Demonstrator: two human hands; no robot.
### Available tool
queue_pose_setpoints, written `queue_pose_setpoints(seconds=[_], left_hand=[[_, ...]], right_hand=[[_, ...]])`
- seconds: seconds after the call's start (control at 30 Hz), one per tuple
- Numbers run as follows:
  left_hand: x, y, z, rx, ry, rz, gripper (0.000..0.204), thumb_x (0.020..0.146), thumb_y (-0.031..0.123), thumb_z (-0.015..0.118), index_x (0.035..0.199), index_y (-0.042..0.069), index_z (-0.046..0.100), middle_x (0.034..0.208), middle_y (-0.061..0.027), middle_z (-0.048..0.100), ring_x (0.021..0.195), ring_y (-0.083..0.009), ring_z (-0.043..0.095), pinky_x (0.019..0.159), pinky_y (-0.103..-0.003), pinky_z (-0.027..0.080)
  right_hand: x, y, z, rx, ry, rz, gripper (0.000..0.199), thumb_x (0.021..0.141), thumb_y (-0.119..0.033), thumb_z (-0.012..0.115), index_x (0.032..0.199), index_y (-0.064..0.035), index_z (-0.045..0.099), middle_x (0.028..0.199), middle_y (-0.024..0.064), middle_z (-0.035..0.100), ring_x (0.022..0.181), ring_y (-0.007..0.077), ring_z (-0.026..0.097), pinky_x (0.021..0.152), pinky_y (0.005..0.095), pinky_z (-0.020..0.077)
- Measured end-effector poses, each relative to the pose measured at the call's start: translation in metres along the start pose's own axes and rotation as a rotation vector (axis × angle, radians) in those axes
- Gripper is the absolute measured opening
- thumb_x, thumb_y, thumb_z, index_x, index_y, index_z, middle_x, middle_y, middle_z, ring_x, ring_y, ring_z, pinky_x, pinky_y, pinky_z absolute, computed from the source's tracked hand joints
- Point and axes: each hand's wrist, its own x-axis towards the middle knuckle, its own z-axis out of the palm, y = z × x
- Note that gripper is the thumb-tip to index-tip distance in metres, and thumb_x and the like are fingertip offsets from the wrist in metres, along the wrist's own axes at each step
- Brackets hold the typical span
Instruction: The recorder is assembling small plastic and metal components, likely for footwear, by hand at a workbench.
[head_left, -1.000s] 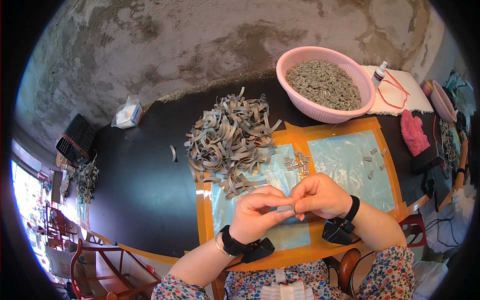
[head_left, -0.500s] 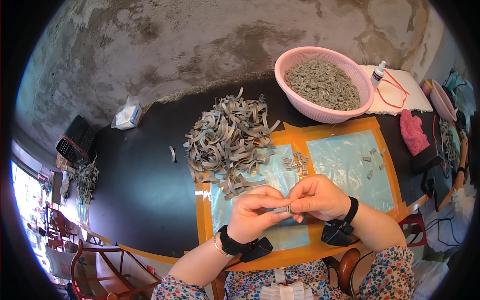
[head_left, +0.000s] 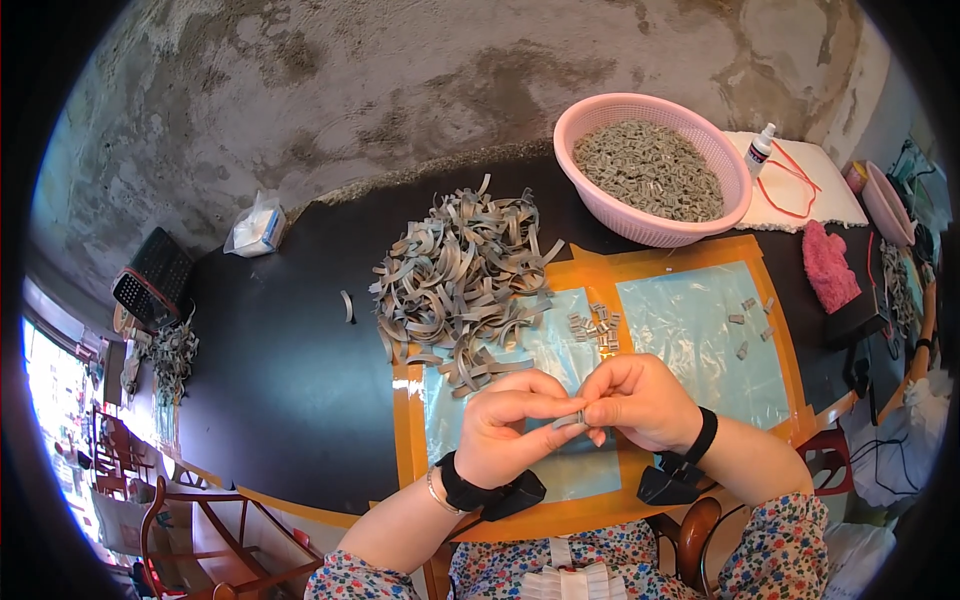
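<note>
My left hand (head_left: pixel 508 412) pinches a small grey strip (head_left: pixel 569 421) between thumb and fingers, above the taped plastic sheets. Its right end is gripped by the closed thumb and fingers of my right hand (head_left: pixel 645 402), so the two hands meet fingertip to fingertip. Part of the strip is hidden by the fingers. Just beyond them lies a cluster of small grey clip-like pieces (head_left: pixel 597 328). A large heap of curved grey strips (head_left: pixel 460 275) rests farther off, to the left of that cluster.
A pink basket (head_left: pixel 742 205) full of small grey pieces stands at the back right. Near it are a spray bottle (head_left: pixel 760 148), a white foam board (head_left: pixel 835 207) and a pink cloth (head_left: pixel 828 268). Orange tape (head_left: pixel 590 275) borders the blue plastic sheets (head_left: pixel 690 310). A chair (head_left: pixel 225 535) is at lower left.
The held strip shows slightly more tilted, its left end lower. Both hands stay pinched together in nearly the same place; the whole view has shifted very slightly.
</note>
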Motion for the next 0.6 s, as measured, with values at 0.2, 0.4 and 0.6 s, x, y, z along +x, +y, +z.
queue_pose_setpoints(seconds=[0.2, 0.4, 0.6], left_hand=[[0.001, 0.003, 0.0043, 0.005, 0.039, 0.01, 0.026, 0.07, -0.01, 0.067, 0.094, 0.001, 0.066, 0.094, -0.0082, 0.056, 0.085, -0.0171, 0.057, 0.074, -0.027, 0.047], [0.0003, -0.0001, 0.0016, 0.016, 0.077, 0.062, 0.026, 0.07, -0.009, 0.067, 0.093, 0.002, 0.066, 0.095, -0.0075, 0.053, 0.087, -0.0167, 0.056, 0.075, -0.026, 0.046], [0.0012, 0.0019, 0.0016, -0.026, 0.104, 0.042, 0.028, 0.068, -0.006, 0.069, 0.095, 0.003, 0.068, 0.092, -0.0069, 0.056, 0.083, -0.0138, 0.056, 0.073, -0.024, 0.046]], right_hand=[[-0.0011, 0.0014, 0.0017, -0.007, 0.048, -0.054, 0.01, 0.082, -0.003, 0.063, 0.088, 0.0034, 0.058, 0.081, 0.0113, 0.063, 0.068, 0.0154, 0.061, 0.065, 0.0256, 0.0505], [0.0003, -0.0021, -0.001, 0.0, -0.02, -0.053, 0.011, 0.084, -0.001, 0.059, 0.094, 0.0046, 0.058, 0.087, 0.0123, 0.063, 0.075, 0.0173, 0.063, 0.071, 0.0268, 0.0513], [-0.0003, -0.0032, -0.0022, -0.029, -0.066, -0.085, 0.013, 0.084, 0.0, 0.058, 0.096, 0.0043, 0.059, 0.089, 0.0119, 0.063, 0.078, 0.0166, 0.063, 0.073, 0.0265, 0.0514]])
